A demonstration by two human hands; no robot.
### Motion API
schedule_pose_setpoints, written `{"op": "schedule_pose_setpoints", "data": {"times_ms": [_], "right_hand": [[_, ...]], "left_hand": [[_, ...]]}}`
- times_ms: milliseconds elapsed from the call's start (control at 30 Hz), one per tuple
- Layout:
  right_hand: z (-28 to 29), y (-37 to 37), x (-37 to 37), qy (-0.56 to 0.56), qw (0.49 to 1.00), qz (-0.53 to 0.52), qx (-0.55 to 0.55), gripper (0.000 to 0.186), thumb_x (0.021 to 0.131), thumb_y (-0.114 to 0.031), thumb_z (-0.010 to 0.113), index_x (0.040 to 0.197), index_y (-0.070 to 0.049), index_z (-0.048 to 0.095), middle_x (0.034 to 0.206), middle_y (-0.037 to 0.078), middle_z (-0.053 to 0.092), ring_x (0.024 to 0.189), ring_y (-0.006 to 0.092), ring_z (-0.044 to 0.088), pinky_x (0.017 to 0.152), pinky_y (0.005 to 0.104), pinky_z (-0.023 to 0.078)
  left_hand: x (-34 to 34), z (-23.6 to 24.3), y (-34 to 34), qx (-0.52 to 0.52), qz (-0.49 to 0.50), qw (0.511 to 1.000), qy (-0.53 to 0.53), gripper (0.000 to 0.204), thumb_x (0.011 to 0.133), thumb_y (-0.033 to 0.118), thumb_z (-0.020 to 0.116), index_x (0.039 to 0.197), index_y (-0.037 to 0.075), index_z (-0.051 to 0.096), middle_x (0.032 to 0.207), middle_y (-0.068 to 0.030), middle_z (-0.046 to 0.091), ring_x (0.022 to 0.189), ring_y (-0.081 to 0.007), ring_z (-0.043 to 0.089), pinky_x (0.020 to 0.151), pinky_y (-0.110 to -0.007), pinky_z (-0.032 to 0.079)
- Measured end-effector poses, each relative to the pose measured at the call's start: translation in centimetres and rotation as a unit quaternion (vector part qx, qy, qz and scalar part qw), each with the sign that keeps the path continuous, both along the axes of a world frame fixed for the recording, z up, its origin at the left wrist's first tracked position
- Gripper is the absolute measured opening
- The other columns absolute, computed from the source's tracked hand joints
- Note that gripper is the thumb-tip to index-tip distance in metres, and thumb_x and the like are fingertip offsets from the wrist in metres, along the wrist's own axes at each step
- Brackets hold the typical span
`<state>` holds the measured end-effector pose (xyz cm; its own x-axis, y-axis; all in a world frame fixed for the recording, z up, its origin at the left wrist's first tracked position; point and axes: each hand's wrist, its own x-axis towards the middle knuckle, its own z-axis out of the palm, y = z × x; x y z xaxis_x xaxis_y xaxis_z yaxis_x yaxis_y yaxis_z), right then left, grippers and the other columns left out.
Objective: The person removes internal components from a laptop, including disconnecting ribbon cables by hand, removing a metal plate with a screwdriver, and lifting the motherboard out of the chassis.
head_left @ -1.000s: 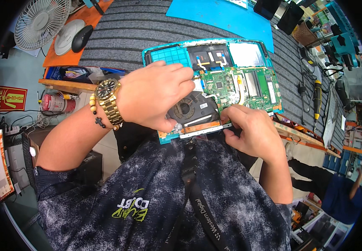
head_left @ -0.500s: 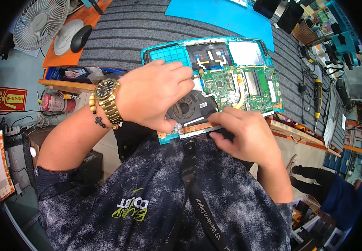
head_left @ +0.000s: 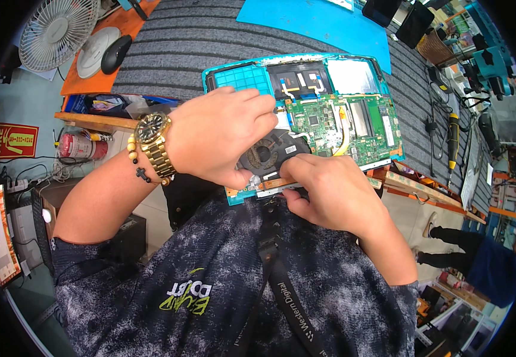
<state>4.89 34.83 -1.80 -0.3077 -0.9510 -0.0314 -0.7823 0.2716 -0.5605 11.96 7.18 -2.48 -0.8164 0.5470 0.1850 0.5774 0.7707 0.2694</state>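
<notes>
An opened laptop base [head_left: 238, 80] with a teal shell lies at the table's edge before me, tilted slightly. Inside it show a green circuit board [head_left: 311, 121], a dusty black cooling fan [head_left: 265, 156] and a copper heat pipe [head_left: 273, 183] along the near edge. My left hand [head_left: 222, 135] is closed over the left side of the base, its thumb by the heat pipe's left end. My right hand [head_left: 335, 190] pinches at the heat pipe beside the fan; its fingertips are partly hidden.
A blue mat [head_left: 317, 27] lies on the grey striped table cover [head_left: 174, 50]. On the right are a yellow-black screwdriver [head_left: 453, 140] and cables. A white fan [head_left: 55, 33] and a black mouse [head_left: 116, 55] stand at the left. Another person [head_left: 484, 256] is at the far right.
My right hand has slid left along the near edge, closer to the cooling fan. My left hand has kept its place. The other person at the right has shifted slightly.
</notes>
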Motion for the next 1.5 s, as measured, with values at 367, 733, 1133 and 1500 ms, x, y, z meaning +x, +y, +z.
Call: {"op": "schedule_pose_setpoints", "data": {"times_ms": [367,733,1133,1500], "right_hand": [[-0.3,0.3,0.0,0.023,1.0,0.0,0.0,0.022,0.089,-0.014,0.085,0.107,-0.01,0.073,0.094,0.009,0.078,0.084,0.0364,0.078,0.069,0.0487,0.061],[0.9,4.3,-2.4,-0.02,0.983,-0.176,-0.039,0.021,0.09,-0.003,0.08,0.109,-0.007,0.074,0.082,0.011,0.07,0.069,0.029,0.072,0.064,0.0419,0.056],[-0.1,5.6,-2.4,-0.036,0.977,-0.207,-0.039,0.022,0.089,-0.003,0.084,0.11,-0.004,0.076,0.077,0.009,0.063,0.066,0.0226,0.068,0.063,0.039,0.053],[-1.9,2.8,-0.7,0.124,0.979,-0.101,-0.127,0.03,0.083,-0.006,0.086,0.112,-0.011,0.075,0.092,0.008,0.062,0.084,0.0327,0.072,0.071,0.0473,0.058]], "left_hand": [[-0.1,0.4,-0.1,-0.024,0.009,1.0,-0.009,0.08,0.065,0.034,0.098,0.132,0.001,0.068,0.123,-0.0129,0.065,0.111,-0.0345,0.071,0.093,-0.046,0.057],[-0.3,0.6,-0.5,-0.011,0.003,1.0,-0.007,0.068,0.074,0.036,0.094,0.127,0.001,0.07,0.125,-0.0133,0.067,0.116,-0.0335,0.071,0.099,-0.047,0.056],[-0.9,0.5,-0.9,0.041,0.01,0.997,-0.068,0.064,0.07,0.037,0.093,0.12,0.001,0.073,0.116,-0.013,0.067,0.115,-0.0362,0.069,0.098,-0.049,0.056],[-1.1,0.5,-1.0,0.054,0.012,0.996,-0.066,0.068,0.069,0.032,0.095,0.125,0.002,0.072,0.116,-0.0121,0.069,0.114,-0.037,0.07,0.098,-0.049,0.056]]}}
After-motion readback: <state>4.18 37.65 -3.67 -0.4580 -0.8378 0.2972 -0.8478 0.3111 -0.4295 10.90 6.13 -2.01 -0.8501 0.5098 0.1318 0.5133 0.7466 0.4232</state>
